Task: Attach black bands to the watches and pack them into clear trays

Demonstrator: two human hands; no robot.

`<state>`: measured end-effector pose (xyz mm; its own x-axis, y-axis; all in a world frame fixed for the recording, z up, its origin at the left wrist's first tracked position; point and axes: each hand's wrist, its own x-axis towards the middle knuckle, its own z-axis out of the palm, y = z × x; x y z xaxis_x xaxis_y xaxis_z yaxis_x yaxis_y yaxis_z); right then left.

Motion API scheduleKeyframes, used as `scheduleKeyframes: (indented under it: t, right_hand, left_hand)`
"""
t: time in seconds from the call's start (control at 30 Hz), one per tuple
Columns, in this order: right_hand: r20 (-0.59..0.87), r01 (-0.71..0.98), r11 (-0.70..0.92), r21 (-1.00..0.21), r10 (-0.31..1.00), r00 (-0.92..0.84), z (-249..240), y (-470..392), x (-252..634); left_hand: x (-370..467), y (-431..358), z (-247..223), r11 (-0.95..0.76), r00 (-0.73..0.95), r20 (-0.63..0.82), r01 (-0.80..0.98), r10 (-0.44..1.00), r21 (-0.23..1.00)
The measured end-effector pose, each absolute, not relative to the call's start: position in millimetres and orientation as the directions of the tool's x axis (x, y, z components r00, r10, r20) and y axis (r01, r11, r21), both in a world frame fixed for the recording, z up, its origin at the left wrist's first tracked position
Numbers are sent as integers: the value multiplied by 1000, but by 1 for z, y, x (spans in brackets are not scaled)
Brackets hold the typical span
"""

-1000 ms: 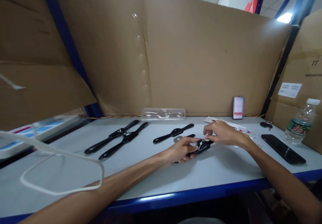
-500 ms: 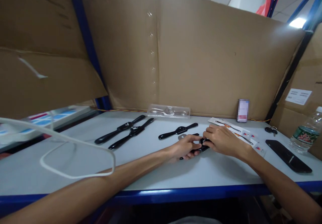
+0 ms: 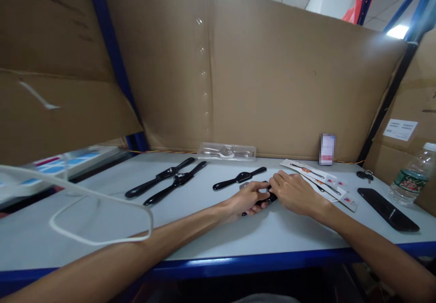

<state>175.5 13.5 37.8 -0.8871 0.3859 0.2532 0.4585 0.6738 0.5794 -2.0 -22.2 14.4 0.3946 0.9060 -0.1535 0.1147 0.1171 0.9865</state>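
Note:
My left hand [image 3: 252, 197] is closed round a black spokeshave [image 3: 271, 198] low over the table, its thumb on top near the middle of the tool. From the right, my right hand [image 3: 293, 192] bends its fingers over the same middle part, and its fingertips are mostly hidden. Behind my left hand lies another spokeshave [image 3: 239, 179], with a grey metal piece partly showing beside my fingers. Two more black spokeshaves, one farther back [image 3: 166, 172] and one nearer [image 3: 179, 180], rest side by side to the left. Printed cards [image 3: 315, 176] fan out behind my right hand.
A clear plastic blister pack [image 3: 226, 152] lies against the cardboard wall [image 3: 265, 76]. A phone [image 3: 327, 149] stands upright at the back. Keys [image 3: 365, 175], a black phone-like slab [image 3: 388, 209] and a water bottle [image 3: 410, 176] are on the right. A white cable [image 3: 102, 193] loops above the left arm.
My right hand has turned and shifted slightly left on the spokeshave, its fingers now curled lower over it. My left hand keeps its grip. The whole view has shifted slightly.

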Motion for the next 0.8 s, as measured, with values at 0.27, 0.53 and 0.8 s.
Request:
scheduleKeyframes:
  t: [0.27, 0.53, 0.8]
  right_hand:
    - [463, 537, 595, 598, 290, -837, 33, 13, 172]
    - [716, 605, 677, 419, 163, -679, 37, 23, 176]
    - [872, 681, 731, 53, 298, -388, 51, 51, 195]
  left_hand:
    - [0, -22, 13, -215, 283, 165, 154, 945, 964]
    - [1, -15, 5, -266, 171, 254, 57, 952, 962]
    - [0, -23, 20, -278, 87, 278, -6, 957, 961]
